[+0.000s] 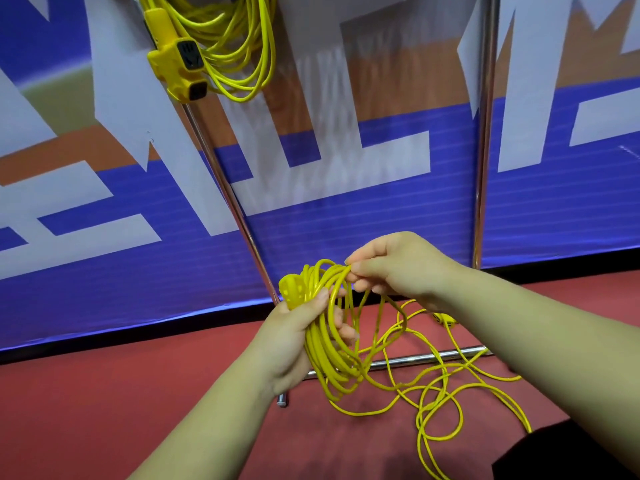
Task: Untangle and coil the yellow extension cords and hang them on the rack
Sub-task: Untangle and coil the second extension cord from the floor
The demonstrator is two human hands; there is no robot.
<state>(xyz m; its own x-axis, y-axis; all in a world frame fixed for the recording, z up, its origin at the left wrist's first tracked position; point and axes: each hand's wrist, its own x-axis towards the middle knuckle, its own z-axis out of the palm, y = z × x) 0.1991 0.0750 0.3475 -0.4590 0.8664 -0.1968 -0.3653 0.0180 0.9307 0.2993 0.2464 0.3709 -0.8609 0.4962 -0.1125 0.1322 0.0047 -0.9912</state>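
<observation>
- Between my two hands, seen from the head camera, hung the half-made coil [325, 351] of one yellow extension cord. My left hand [294, 337] gripped it, fingers [346, 332] curled round the bundled loops, and the socket block [292, 289] sat just above my thumb.
- My right hand [398, 268] pinched the coil at its top, fingertips [360, 268] pressed together on one strand.
- Below and right of those fingertips, the loose rest of the cord [440, 396] lay in crossing loops on the red floor [138, 410], draped over the base bar [433, 356].
- Well above and left of my fingers, another coiled cord [235, 46] already hung on the rack [225, 188].
- I judged I was mid-coiling. The next move called for laying this loop into my left grip, then drawing up more slack without snagging the crossings.
</observation>
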